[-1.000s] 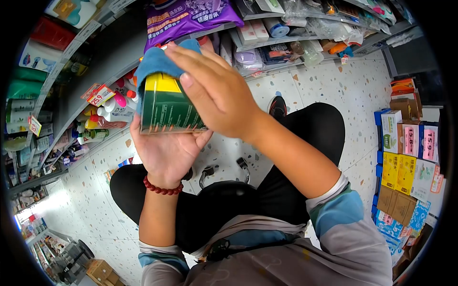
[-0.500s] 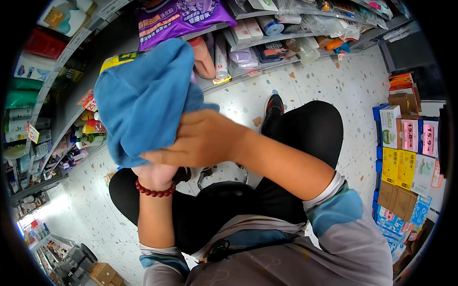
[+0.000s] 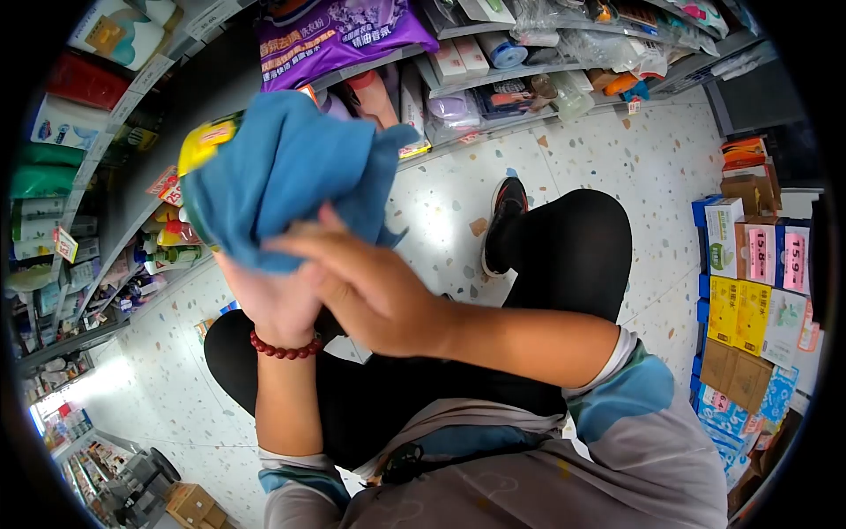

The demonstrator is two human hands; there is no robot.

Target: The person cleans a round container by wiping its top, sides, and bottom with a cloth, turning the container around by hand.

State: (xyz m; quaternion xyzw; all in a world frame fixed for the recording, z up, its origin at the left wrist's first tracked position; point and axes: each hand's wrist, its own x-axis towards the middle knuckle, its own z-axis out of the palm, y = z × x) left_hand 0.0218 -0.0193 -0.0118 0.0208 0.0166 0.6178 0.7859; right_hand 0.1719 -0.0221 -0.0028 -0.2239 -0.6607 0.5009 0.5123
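Well, L hand (image 3: 271, 295) holds the box (image 3: 201, 152) up nr the shelf (image 3: 185, 88), mostly hidden under a blue cloth (image 3: 295, 167). R hand (image 3: 379, 304) is at the cloth's lower edge, can't tell if gripping. Prob best: box steady, cloth flat, light even strokes.

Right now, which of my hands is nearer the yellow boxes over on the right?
Your right hand. It's at the blue cloth, left of the yellow boxes and well apart from them; your left hand, at the cloth's lower edge, is even farther left.
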